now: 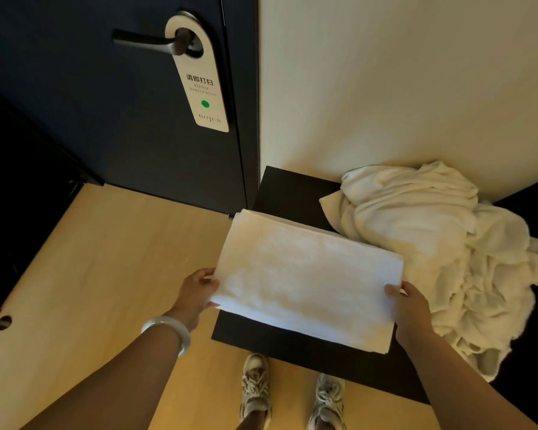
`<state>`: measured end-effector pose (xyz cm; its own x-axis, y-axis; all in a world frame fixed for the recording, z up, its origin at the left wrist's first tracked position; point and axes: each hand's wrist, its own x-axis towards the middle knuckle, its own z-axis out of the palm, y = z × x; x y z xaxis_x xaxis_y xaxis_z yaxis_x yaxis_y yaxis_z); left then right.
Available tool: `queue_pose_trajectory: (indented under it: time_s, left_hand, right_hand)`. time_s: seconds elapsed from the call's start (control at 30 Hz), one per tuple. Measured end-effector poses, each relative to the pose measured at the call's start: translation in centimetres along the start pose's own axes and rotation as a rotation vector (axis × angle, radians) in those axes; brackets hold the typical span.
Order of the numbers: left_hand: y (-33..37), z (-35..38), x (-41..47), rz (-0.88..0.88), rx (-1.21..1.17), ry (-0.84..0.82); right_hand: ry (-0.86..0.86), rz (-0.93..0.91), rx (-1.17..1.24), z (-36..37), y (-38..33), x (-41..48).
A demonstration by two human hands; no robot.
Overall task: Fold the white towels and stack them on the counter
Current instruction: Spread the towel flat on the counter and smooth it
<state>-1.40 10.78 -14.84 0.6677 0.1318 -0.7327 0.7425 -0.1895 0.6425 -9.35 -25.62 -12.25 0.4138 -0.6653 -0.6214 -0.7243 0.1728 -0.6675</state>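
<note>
I see left hand (pixel 199 293) and right hand (pixel 412 308), fingers (pixel 392 289) clamped on the towel's (pixel 305 277) short ends, long axis left-right over the worktop (pixel 292 193)

What I can't make out from the head camera

The left hand (pixel 199 293) and right hand (pixel 412 311) pinch the folded towel (pixel 308 280) at its ends, and it hides most of their fingers. I can't tell whether it rests on the black counter (pixel 292 193) or hangs just above. The crumpled towel heap (pixel 432 243) runs off the right edge and covers the counter there. The small print on the door hanger (pixel 199 85) is too fine to read.
</note>
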Motion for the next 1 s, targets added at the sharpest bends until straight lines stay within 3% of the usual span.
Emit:
queue_pose_trajectory:
  time_s: [0.27,0.37,0.43,0.5,0.73,1.0]
  left_hand:
    - [1.7,3.2,-2.1,0.382,0.907,0.196]
    - [0.8,4.9,-2.9,0.661,1.313,0.190]
    - [0.2,6.1,-2.8,0.806,1.381,-0.002]
    - [-0.2,6.9,-2.3,0.841,1.427,-0.149]
    - [-0.9,6.4,0.4,0.710,1.512,-0.243]
    - [0.7,6.1,-0.5,0.654,1.544,-0.318]
  right_hand:
    - [0.129,-0.073,-0.243,0.8,-0.4,-1.1]
    - [0.300,-0.498,-0.678,1.6,-0.3,-3.3]
    - [0.158,-0.789,-0.976,3.2,0.7,-4.4]
    - [-0.016,-0.930,-1.188,4.9,2.3,-4.4]
    - [-0.232,-0.714,-1.405,6.7,4.3,-1.9]
    - [-0.385,-0.580,-1.405,6.3,1.4,-3.0]
